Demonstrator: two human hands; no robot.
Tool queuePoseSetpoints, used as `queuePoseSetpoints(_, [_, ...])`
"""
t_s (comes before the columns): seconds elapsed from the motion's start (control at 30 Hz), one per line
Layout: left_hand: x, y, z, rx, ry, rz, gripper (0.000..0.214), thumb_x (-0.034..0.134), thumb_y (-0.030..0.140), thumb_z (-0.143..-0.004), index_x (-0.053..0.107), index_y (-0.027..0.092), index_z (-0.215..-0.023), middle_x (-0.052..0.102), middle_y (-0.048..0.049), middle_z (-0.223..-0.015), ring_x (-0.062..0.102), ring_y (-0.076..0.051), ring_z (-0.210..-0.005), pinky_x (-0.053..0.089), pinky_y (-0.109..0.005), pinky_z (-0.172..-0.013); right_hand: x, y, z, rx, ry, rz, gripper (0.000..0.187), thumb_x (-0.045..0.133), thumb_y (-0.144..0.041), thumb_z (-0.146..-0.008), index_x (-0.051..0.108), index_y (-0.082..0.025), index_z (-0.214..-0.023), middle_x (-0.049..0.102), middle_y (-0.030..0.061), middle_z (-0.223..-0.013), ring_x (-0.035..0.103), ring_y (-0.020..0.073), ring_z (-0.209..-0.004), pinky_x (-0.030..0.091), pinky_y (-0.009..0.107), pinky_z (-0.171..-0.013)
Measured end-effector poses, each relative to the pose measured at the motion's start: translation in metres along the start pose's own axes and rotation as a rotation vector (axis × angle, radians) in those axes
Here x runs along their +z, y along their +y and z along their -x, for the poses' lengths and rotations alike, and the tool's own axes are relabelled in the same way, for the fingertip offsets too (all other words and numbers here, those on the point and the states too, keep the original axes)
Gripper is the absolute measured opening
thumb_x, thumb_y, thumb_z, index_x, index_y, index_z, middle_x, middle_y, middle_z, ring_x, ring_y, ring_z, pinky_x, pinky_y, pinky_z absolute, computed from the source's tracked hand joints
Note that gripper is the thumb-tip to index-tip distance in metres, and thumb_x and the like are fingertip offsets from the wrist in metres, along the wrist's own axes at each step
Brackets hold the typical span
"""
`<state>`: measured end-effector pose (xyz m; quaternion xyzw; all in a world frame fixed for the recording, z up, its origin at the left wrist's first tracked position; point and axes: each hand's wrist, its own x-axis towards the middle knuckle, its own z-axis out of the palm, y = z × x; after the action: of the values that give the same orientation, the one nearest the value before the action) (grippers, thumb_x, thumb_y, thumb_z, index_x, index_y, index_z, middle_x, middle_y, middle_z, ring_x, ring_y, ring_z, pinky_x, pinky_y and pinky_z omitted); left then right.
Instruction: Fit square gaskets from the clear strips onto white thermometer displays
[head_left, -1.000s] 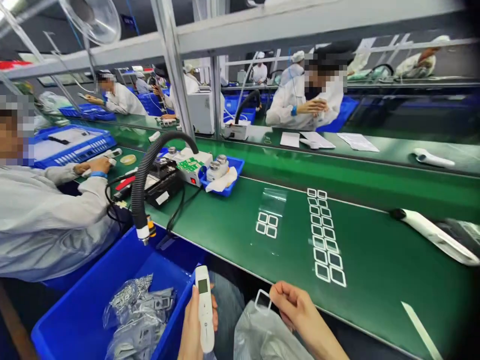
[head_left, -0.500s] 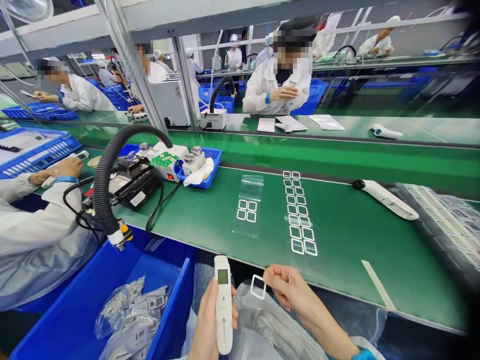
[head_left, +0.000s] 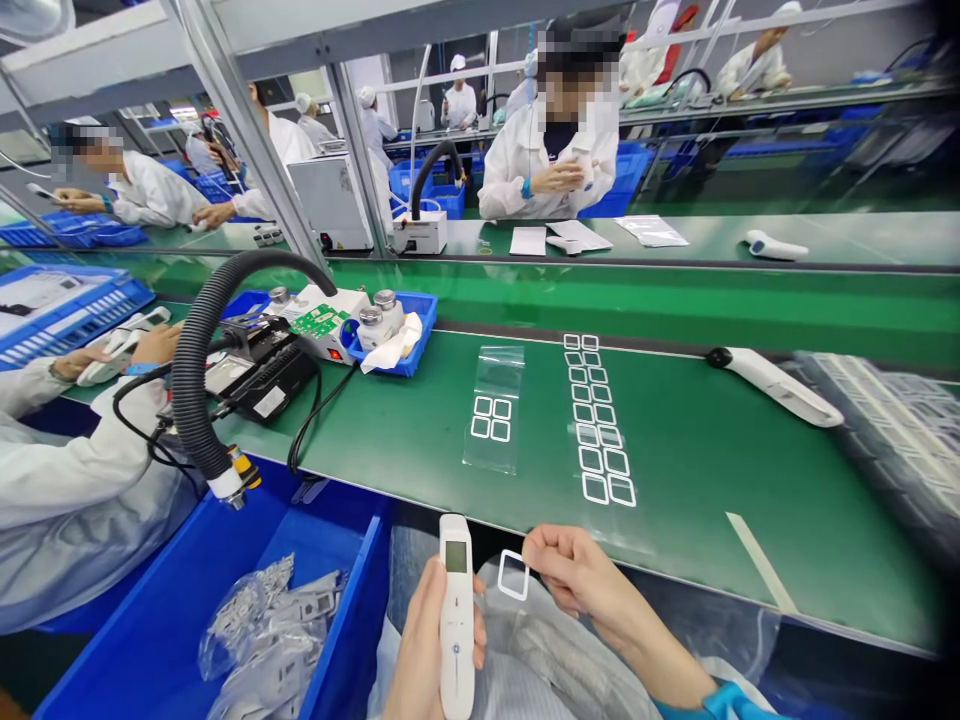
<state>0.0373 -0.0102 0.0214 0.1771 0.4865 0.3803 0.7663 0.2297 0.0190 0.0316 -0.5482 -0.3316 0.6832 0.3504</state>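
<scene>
Green assembly bench [head_left: 697, 470] is running across the view, with two columns of white square frames [head_left: 596, 430] lying on it beside a clear plastic sleeve [head_left: 493, 405] carrying four more. White handheld unit [head_left: 776, 385] is lying further right. Toward the left, a black corrugated hose [head_left: 199, 370] is arching up and over the bench edge, next to a blue tray [head_left: 397, 360] holding two metal-capped bottles [head_left: 371, 330]. Co-worker's sleeve [head_left: 67, 480] is reaching in from the left. Blue bin [head_left: 345, 620] of bagged parts [head_left: 262, 630] is sitting below the bench edge. Left hand [head_left: 431, 650] is wrapping around an upright white handheld device [head_left: 457, 610] with a small screen. Right hand [head_left: 577, 580] is pinching one white square frame [head_left: 501, 575] between thumb and fingers, just beside the device, above a clear bag [head_left: 547, 660]. Hands are staying apart.
</scene>
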Motion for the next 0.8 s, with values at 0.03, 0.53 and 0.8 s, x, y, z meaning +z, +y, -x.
queuePoseSetpoints(0.03, [0.001,0.000,0.000,-0.001,-0.003,0.003,0.057,0.060,0.070,-0.080,0.061,0.013,-0.090,0.060,-0.0035,-0.055,0.048,-0.011,-0.043,0.036,-0.020,-0.044,0.000,-0.001,0.000,0.001,0.004,0.003,0.028,0.067,-0.039,-0.074,0.050,-0.020,-0.062,0.029,-0.0128,-0.040,0.018,0.0034,-0.035,0.015,0.020,-0.038])
queuePoseSetpoints(0.53, [0.008,-0.010,-0.002,-0.046,-0.020,-0.047,0.060,0.061,0.069,-0.080,0.058,0.013,-0.102,0.064,-0.0041,-0.062,0.053,-0.012,-0.047,0.037,-0.020,-0.047,0.011,-0.006,-0.001,-0.145,-0.033,0.105,0.051,0.067,-0.068,-0.073,0.051,-0.019,-0.067,0.033,-0.0096,-0.048,0.024,0.0049,-0.040,0.016,0.022,-0.041])
queuePoseSetpoints(0.8, [0.011,-0.013,-0.005,-0.047,-0.039,-0.088,0.065,0.059,0.074,-0.077,0.062,0.012,-0.096,0.063,-0.0050,-0.062,0.049,-0.011,-0.042,0.036,-0.021,-0.043,0.022,-0.020,0.002,-0.242,-0.024,0.258,0.042,0.057,-0.057,-0.087,0.054,-0.018,-0.072,0.048,-0.0032,-0.056,0.039,0.0115,-0.056,0.029,0.025,-0.054])
